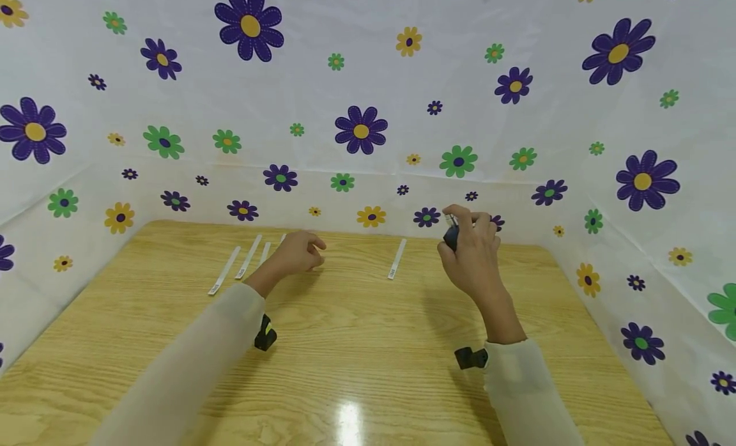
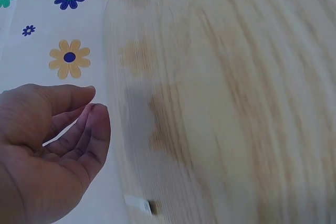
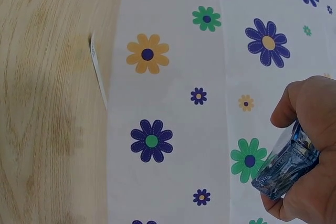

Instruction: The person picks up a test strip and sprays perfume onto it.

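My right hand (image 1: 476,257) grips a small blue glass perfume bottle (image 1: 451,237) above the right part of the table, the index finger bent over its top. In the right wrist view the faceted bottle (image 3: 286,166) sits between thumb and fingers. A single white paper strip (image 1: 397,259) lies on the table to the left of that hand. Over the left part of the table hovers my left hand (image 1: 299,252), loosely curled, nothing between thumb and fingertips. Close beside it lie several more white paper strips (image 1: 224,271), one partly hidden behind the hand.
The wooden table (image 1: 345,331) meets a white flower-printed cloth (image 1: 310,114) along its back edge, and the cloth also rises on both sides. Each wrist wears a small black camera (image 1: 266,334). Bright light reflects off the table's near part.
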The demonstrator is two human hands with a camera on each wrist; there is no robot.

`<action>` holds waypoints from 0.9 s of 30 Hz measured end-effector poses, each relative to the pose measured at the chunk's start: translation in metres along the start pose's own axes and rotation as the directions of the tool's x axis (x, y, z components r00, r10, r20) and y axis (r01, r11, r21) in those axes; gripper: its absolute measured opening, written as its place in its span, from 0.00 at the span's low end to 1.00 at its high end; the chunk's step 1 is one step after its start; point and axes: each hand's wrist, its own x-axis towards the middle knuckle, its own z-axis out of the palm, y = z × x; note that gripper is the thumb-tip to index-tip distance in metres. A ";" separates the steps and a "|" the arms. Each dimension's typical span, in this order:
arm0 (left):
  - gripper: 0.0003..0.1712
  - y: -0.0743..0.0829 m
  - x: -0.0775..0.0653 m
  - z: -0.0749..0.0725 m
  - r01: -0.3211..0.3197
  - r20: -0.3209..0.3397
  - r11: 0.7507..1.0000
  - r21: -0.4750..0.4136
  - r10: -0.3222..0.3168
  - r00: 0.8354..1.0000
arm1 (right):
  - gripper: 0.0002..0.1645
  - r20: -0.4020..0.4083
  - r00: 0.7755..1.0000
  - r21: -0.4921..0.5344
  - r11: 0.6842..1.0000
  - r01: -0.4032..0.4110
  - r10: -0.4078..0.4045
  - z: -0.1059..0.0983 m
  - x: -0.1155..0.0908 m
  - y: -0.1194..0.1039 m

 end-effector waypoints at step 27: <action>0.20 -0.059 -0.042 -0.057 -0.032 -0.049 0.983 0.181 0.042 0.998 | 0.37 0.032 0.999 -0.005 1.000 0.004 -0.004 0.002 -0.001 -0.001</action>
